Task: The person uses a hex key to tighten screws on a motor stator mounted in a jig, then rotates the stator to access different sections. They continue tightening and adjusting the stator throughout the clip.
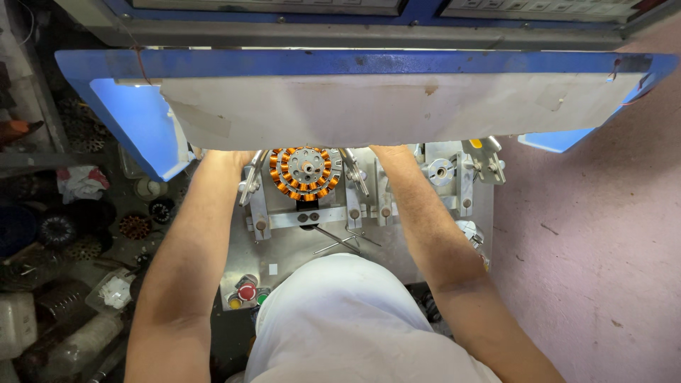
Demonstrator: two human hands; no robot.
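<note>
At centre of the grey machine plate (298,248), the copper-wound stator (305,172) sat seated in its fixture, flanked by metal clamp arms (252,181) that pinned it for access from above. Both forearms ran up either side of it; left hand (227,157) and right hand (386,152) went under the white-faced blue shelf (383,106), so grip can't be told. Shelf edge capped the room overhead. Red push button (247,292) sat near the plate's front edge, loose wire rods (340,241) lay just behind the torso.
</note>
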